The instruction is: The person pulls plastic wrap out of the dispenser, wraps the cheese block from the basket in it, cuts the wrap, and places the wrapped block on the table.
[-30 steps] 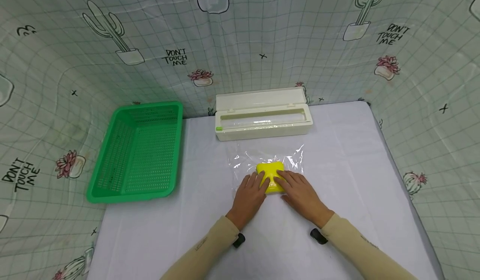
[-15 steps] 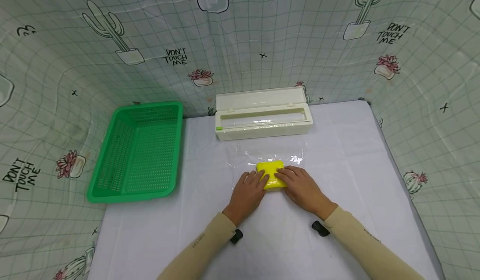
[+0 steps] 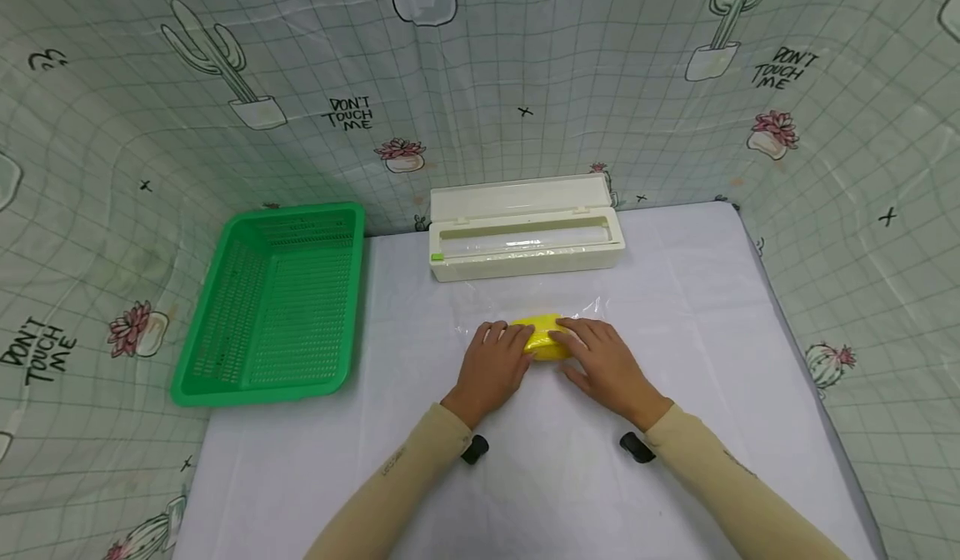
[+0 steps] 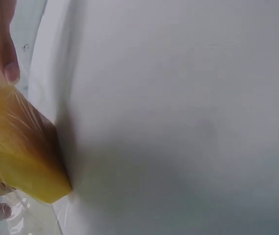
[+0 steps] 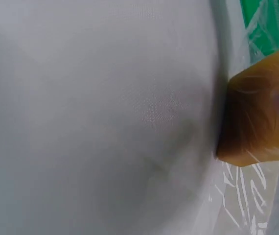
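Observation:
A yellow block point(image 3: 550, 342) with rounded corners stands tilted between the two hands, partly covered in clear plastic film point(image 3: 596, 306). My left hand point(image 3: 489, 370) grips its left side and my right hand point(image 3: 607, 368) its right side. In the left wrist view, film is drawn tightly over the yellow block point(image 4: 24, 161), with creases running across it. A thumb of the other hand touches its upper corner there. From the right wrist, the yellow block point(image 5: 257, 117) appears shaded, its lower edge close to the cloth. The hands hide parts of both ends.
Behind the hands stands a white film dispenser box point(image 3: 528, 263) with its lid raised. A green perforated basket point(image 3: 262, 395) is at the left. White cloth point(image 3: 712, 335) covers the table, and a patterned curtain point(image 3: 480, 77) surrounds its back and sides.
The yellow block has moved slightly away from the person and tipped from lying flat, so less of its top shows. Both hands moved forward with it, and the film spread behind it looks shorter.

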`<state>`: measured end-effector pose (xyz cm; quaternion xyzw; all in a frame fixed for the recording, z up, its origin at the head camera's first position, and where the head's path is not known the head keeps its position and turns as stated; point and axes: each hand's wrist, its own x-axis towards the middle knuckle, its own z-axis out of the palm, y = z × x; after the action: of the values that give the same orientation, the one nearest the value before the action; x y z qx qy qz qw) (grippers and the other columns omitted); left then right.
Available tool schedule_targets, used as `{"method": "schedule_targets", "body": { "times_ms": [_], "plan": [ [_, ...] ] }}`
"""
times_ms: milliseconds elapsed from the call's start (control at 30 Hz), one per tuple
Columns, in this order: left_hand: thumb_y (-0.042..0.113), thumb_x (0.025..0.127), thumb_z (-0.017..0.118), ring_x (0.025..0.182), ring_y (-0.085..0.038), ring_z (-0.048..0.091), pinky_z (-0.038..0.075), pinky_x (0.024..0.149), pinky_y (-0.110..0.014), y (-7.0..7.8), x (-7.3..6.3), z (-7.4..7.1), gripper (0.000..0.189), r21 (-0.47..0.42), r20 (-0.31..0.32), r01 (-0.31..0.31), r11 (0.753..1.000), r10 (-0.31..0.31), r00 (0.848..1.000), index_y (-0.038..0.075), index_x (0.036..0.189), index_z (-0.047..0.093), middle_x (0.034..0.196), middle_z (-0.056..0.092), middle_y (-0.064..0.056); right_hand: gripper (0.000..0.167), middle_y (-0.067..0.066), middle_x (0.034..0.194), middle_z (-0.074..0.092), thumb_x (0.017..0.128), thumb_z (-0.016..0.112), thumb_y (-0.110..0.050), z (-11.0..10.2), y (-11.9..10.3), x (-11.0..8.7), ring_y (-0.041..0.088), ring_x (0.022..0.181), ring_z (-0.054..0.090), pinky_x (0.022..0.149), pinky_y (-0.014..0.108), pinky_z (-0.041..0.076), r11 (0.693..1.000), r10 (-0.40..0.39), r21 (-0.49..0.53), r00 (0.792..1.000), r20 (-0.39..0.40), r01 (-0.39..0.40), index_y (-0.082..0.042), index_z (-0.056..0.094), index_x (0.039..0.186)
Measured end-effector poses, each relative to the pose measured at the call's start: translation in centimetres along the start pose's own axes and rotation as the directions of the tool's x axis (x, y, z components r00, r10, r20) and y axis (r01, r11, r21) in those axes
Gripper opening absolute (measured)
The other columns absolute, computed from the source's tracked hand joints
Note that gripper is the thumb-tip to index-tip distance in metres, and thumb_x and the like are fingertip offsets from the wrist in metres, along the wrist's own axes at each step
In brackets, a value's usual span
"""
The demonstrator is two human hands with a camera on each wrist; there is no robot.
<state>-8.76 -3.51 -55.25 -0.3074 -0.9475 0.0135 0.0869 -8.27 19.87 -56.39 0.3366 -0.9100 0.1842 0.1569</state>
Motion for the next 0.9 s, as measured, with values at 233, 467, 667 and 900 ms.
{"method": "schedule_targets", "body": {
  "times_ms": [233, 467, 667, 900],
  "plan": [
    [0.039, 0.108, 0.06, 0.123, -0.022, 0.062, 0.046, 0.111, -0.038, -0.4, 0.8, -0.4, 0.052, -0.061, -0.005, 0.032, 0.998, -0.032, 0.999, 0.014, 0.153, 0.054, 0.145, 0.064, -0.003, 0.055, 0.016, 0.125, 0.068, 0.075, 0.094, -0.002, 0.6, 0.4, 1.5, 0.036, 0.111, 0.064, 0.099, 0.051, 0.052, 0.999, 0.024, -0.032, 0.995, -0.096, -0.027, -0.004, 0.067, 0.123],
    [0.041, 0.099, 0.076, 0.122, -0.022, 0.063, 0.05, 0.106, -0.037, -0.7, 1.0, -0.2, 0.055, -0.06, -0.091, 0.042, 0.997, -0.047, 0.995, 0.016, 0.145, 0.06, 0.138, 0.064, -0.005, 0.052, 0.017, 0.122, 0.07, 0.078, 0.091, -0.002, 0.7, 0.9, 2.5, 0.039, 0.112, 0.063, 0.098, 0.054, 0.052, 0.999, 0.035, -0.018, 0.992, -0.118, -0.037, 0.0, 0.068, 0.125],
    [0.033, 0.1, 0.076, 0.121, -0.021, 0.063, 0.049, 0.106, -0.037, -1.3, 2.1, 0.1, 0.049, -0.076, -0.093, 0.077, 0.994, -0.084, 0.992, 0.017, 0.144, 0.061, 0.133, 0.066, -0.002, 0.05, 0.016, 0.124, 0.07, 0.083, 0.087, -0.002, 0.7, 1.3, 3.5, 0.039, 0.115, 0.062, 0.102, 0.054, 0.05, 0.997, 0.07, -0.013, 0.994, -0.089, -0.071, 0.0, 0.067, 0.129],
    [0.03, 0.103, 0.071, 0.125, -0.023, 0.06, 0.047, 0.11, -0.039, -1.9, 3.6, -0.1, 0.047, -0.089, -0.036, 0.125, 0.988, -0.129, 0.991, 0.015, 0.146, 0.059, 0.136, 0.065, -0.004, 0.046, 0.017, 0.128, 0.069, 0.087, 0.085, -0.003, 0.8, 1.6, 4.8, 0.038, 0.119, 0.062, 0.106, 0.053, 0.049, 0.993, 0.116, -0.008, 0.99, -0.085, -0.117, 0.0, 0.064, 0.127]
  ]
}}
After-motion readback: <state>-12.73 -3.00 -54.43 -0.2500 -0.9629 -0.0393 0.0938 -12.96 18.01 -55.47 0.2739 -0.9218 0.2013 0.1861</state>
